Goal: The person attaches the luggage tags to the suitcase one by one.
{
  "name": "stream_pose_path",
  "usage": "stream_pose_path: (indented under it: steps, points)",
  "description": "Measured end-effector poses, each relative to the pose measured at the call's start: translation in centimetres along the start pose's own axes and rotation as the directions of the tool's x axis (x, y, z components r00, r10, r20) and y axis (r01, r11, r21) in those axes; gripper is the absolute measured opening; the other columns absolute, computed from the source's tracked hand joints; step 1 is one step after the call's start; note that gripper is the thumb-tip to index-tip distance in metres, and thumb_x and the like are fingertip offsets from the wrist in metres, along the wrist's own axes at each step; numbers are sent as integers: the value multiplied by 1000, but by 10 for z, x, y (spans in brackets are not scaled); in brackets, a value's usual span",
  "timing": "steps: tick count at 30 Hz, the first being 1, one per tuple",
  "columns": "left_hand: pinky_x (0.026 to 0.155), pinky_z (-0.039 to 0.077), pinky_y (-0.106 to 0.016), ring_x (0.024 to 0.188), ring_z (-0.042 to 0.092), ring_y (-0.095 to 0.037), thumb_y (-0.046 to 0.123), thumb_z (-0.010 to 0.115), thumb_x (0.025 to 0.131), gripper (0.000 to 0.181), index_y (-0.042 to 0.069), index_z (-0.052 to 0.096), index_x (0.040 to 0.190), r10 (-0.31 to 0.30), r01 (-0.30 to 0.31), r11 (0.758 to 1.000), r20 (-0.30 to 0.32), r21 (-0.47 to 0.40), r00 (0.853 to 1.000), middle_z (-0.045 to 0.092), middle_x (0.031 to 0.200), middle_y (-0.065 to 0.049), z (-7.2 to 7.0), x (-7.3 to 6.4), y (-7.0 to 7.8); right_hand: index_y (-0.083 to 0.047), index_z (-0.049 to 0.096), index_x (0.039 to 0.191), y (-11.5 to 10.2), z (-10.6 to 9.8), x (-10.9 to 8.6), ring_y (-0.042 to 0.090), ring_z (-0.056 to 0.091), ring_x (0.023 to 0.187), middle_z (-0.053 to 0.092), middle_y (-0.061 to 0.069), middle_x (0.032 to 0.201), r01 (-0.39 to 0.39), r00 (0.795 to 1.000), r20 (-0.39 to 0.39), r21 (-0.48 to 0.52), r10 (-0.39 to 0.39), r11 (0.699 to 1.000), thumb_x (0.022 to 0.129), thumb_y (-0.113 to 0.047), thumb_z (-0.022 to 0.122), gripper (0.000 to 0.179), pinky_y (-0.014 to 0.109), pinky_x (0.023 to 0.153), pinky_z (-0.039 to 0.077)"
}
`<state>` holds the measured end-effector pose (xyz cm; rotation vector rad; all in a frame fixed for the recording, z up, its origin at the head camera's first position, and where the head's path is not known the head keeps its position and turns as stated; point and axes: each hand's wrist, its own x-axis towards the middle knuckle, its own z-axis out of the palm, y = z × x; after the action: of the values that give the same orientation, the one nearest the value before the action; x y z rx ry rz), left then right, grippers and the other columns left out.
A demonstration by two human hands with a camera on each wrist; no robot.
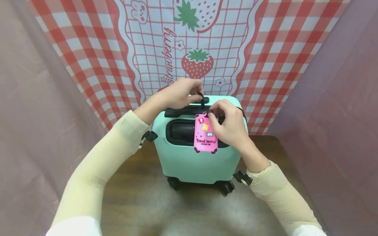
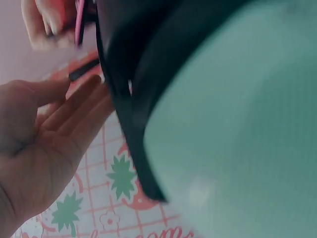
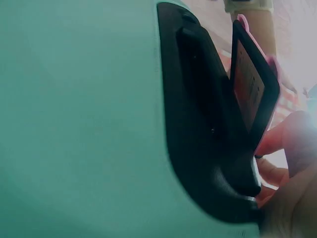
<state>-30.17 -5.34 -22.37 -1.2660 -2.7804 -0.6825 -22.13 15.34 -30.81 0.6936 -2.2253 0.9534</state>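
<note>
A mint-green suitcase (image 1: 200, 167) stands upright on its wheels, with a black handle (image 1: 174, 112) along the top. A pink luggage tag (image 1: 205, 139) printed "Travel World" hangs in front of the handle. My left hand (image 1: 183, 93) pinches the tag's black strap (image 2: 85, 68) between thumb and fingers above the handle. Lower and to its right, my right hand (image 1: 231, 123) pinches the strap close to the tag's top edge. The right wrist view shows the tag's dark back (image 3: 250, 89) tilted beside the black recess (image 3: 198, 99); there, the right fingertips are partly hidden.
Behind the suitcase hangs a red-checked cloth (image 1: 103, 55) with strawberry prints. Pinkish curtains (image 1: 333, 98) stand on both sides. Under the wheels is a brown wood-grain surface (image 1: 133, 196). A black wrist camera (image 1: 242, 178) sits at each sleeve's cuff.
</note>
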Motion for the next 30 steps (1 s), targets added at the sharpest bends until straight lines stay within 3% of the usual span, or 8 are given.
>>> stream_pose_path:
  steps: [4,7,11,14,21,25,30]
  points:
    - [91,57,-37,100,75,-22,11,58,109,9,5,60,115,-6,-3,998,-135,-66,991,79,109,-11,17,-12,2,-1,66,103,-4,14,10,25,61,79,67,14,95,-47,998,-49,24,48,999,98,-8,67,9,38,75,53]
    - [86,57,-37,91,76,-22,10,58,108,11,3,60,116,6,-37,993,-257,-115,966,80,104,-13,33,-16,-1,1,66,103,-3,19,18,29,65,83,69,16,98,-63,996,-55,28,65,998,99,-6,64,8,41,78,54]
    - [91,60,-36,99,78,-24,9,61,107,13,2,60,118,-12,-87,962,-362,-257,932,79,107,-15,51,-16,-10,2,68,103,2,20,24,30,67,83,71,18,97,-67,997,-43,39,68,997,98,-4,65,9,41,74,53]
    - [94,62,-38,105,78,-25,8,67,103,15,2,62,116,-41,-106,935,-401,-337,915,78,109,-15,58,-16,-16,2,69,104,8,19,28,29,68,84,72,18,96,-77,997,-23,56,79,995,98,-5,67,10,40,73,54]
    - [92,63,-42,97,80,-22,8,79,96,11,7,83,105,-131,-57,932,-479,-358,868,83,103,-9,62,-16,-23,2,67,109,16,15,35,18,61,80,69,14,93,-60,998,-1,156,61,986,98,-4,70,13,30,75,53]
    - [90,63,-40,96,81,-21,9,80,94,12,9,86,105,-177,-6,933,-473,-360,863,84,102,-9,63,-16,-23,5,63,110,19,15,37,12,62,82,67,15,93,-27,999,-12,245,30,969,97,0,70,16,19,76,52]
    - [86,63,-30,95,80,-19,11,80,95,12,10,86,106,-169,7,947,-480,-321,861,83,103,-8,62,-18,-24,4,63,110,19,19,36,7,62,84,68,13,94,-31,999,-11,264,36,964,99,-2,70,15,14,78,52]
